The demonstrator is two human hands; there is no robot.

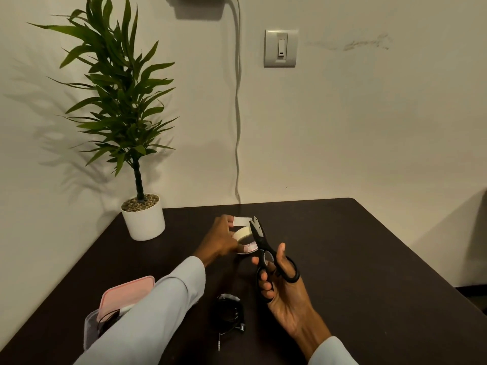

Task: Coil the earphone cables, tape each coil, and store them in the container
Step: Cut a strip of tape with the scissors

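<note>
**Cutting a strip of tape for the waiting coil**

You are working at the dark bench (342,259), with a potted plant (142,217) at its far left corner against the wall. At the near left sits the container (92,327), its pink lid (126,293) propped behind it; a dark cable shows inside, so one coil looks to be stored already, though your left sleeve hides most of it.

Your right hand (284,293) grips the black scissors (266,251), fingers through the handle loops, blades parted at the tape. Your left hand (221,241) holds the tape roll (245,239) and pinches the pulled-out tape strip (242,221) taut above it, the free end meeting the blade tips.

A black earphone coil (228,312) lies on the bench just in front of you, between your forearms, its plug trailing toward you. It looks coiled but I cannot tell whether it is taped.

You appear to be mid-step on taping. The next move calls for closing the blades cleanly across the taut strip, then setting the scissors down so both hands can wrap the piece round the coil.

Some faint reddish print shows inside the roll's core; it is too small to read.
</note>
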